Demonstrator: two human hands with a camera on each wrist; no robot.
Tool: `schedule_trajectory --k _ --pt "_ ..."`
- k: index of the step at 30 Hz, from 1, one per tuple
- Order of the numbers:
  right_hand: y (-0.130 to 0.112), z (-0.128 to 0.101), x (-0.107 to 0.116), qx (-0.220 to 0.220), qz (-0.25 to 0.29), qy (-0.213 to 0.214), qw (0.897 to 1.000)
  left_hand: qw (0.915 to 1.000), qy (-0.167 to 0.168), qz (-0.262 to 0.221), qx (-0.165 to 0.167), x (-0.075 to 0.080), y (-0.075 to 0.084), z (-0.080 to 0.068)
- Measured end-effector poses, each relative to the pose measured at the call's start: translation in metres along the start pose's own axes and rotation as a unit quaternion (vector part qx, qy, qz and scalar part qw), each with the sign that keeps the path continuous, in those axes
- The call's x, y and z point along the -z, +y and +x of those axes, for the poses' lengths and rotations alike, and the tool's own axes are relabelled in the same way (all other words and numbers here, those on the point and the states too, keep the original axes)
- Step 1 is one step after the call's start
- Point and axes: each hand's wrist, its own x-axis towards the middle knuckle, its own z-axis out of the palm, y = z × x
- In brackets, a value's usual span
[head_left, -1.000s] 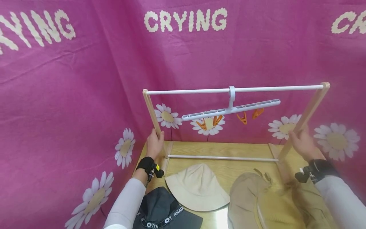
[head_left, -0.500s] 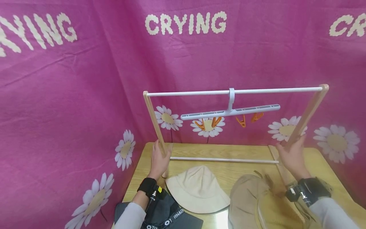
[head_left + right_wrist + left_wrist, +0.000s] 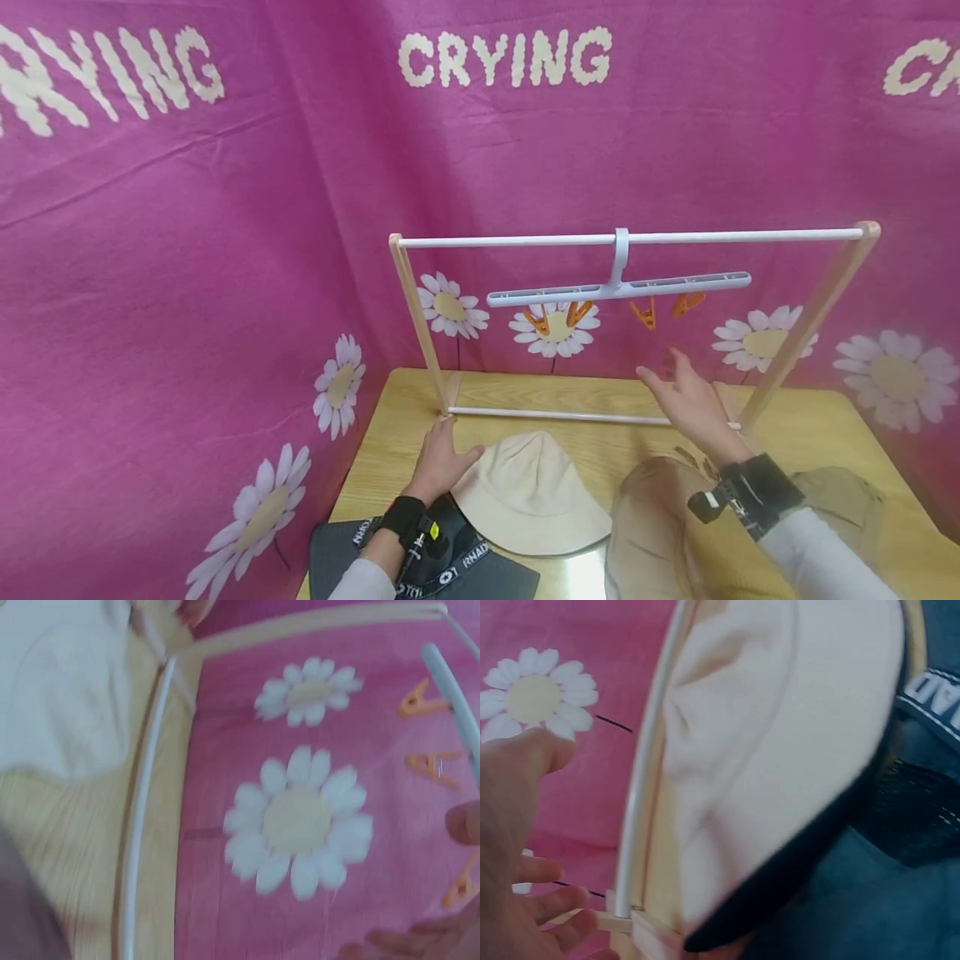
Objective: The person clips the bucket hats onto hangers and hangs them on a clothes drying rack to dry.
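Note:
A small wooden rack [image 3: 411,308] with a white top rail [image 3: 525,241] stands at the back of the table. A white hanger [image 3: 618,289] with orange clips [image 3: 557,317] hangs from the rail. My left hand [image 3: 442,460] rests flat on the table beside the cream bucket hat [image 3: 528,493], fingers straight, holding nothing. My right hand [image 3: 690,400] hovers open in the air in front of the rack's lower rail [image 3: 555,414], below the clips. In the left wrist view the cream hat [image 3: 780,742] fills the frame. The right wrist view shows the lower rail [image 3: 142,810] and clips [image 3: 424,761].
A dark cap [image 3: 450,567] with a lettered band lies at the near left, and a tan brimmed hat [image 3: 660,533] at the near right. The wooden table [image 3: 825,433] is ringed by a pink daisy-print cloth [image 3: 187,292].
Both hands have let go of the rack's side posts. The left hand dropped to the table by the cream hat; the right hand moved left and now hovers open under the hanger.

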Motion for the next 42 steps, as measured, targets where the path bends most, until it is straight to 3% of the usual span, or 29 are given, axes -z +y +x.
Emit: schedule_trajectory --k 6,12,16,22,27,32,38,39,42 --pt "-0.036 0.021 -0.031 0.094 0.063 -0.01 0.994 0.9982 -0.044 0.041 0.007 -0.009 -0.013 -0.006" --pt "-0.064 0.041 -0.05 0.14 0.157 -0.053 0.976 0.9956 -0.079 0.048 0.016 -0.016 -0.021 -0.015" --pt "-0.079 0.055 -0.061 0.141 0.188 -0.066 0.97 0.9943 -0.09 0.055 0.018 -0.018 -0.024 -0.019" --pt "-0.091 0.076 -0.076 0.093 0.269 -0.077 0.955 0.9894 -0.095 0.106 0.027 -0.022 -0.03 -0.021" --pt "-0.098 0.091 -0.085 0.062 0.347 -0.086 0.932 0.9848 -0.088 0.143 0.044 -0.025 -0.034 -0.022" --pt "-0.1 0.099 -0.091 0.08 0.403 -0.088 0.907 0.9839 -0.081 0.151 0.052 -0.03 -0.038 -0.021" --pt "-0.102 0.105 -0.096 0.104 0.425 -0.126 0.891 0.9879 -0.06 0.134 0.051 -0.035 -0.043 -0.022" --pt "-0.103 0.106 -0.097 0.101 0.434 -0.138 0.885 0.989 -0.055 0.129 0.046 -0.035 -0.044 -0.023" --pt "-0.105 0.109 -0.096 0.086 0.481 -0.185 0.853 0.9937 -0.03 0.105 0.025 -0.031 -0.045 -0.025"
